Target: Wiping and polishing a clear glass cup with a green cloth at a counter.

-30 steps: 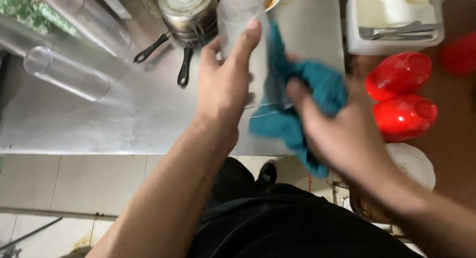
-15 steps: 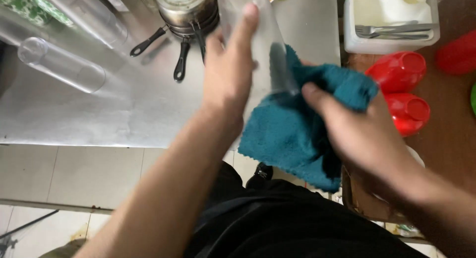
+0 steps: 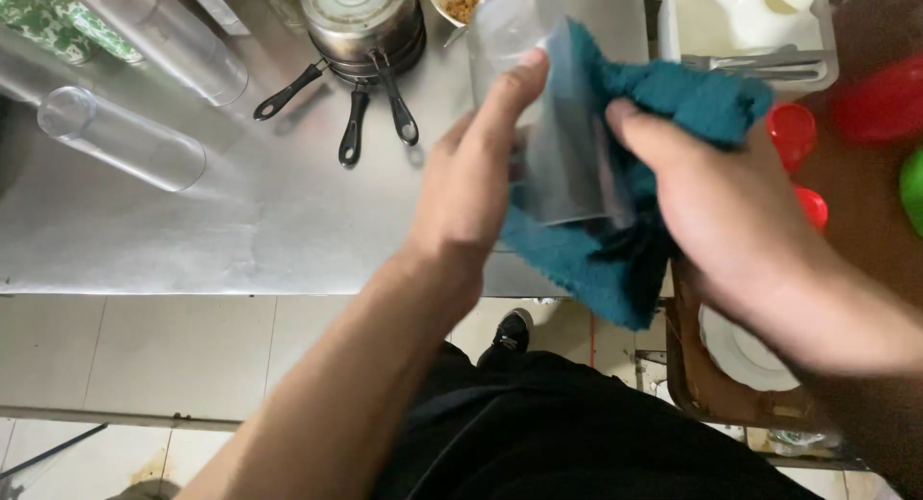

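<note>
Gripping a clear glass (image 3: 548, 125) above the steel surface (image 3: 240, 231), the left hand (image 3: 471, 192) holds its side; the right hand (image 3: 721, 212) presses a teal cloth (image 3: 596, 260) against it.

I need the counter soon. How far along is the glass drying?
Looks done: two clear glasses lie on the steel counter. In hand: left hand grips a clear glass while right hand rubs it with the teal cloth. Left: finishing this glass.
</note>
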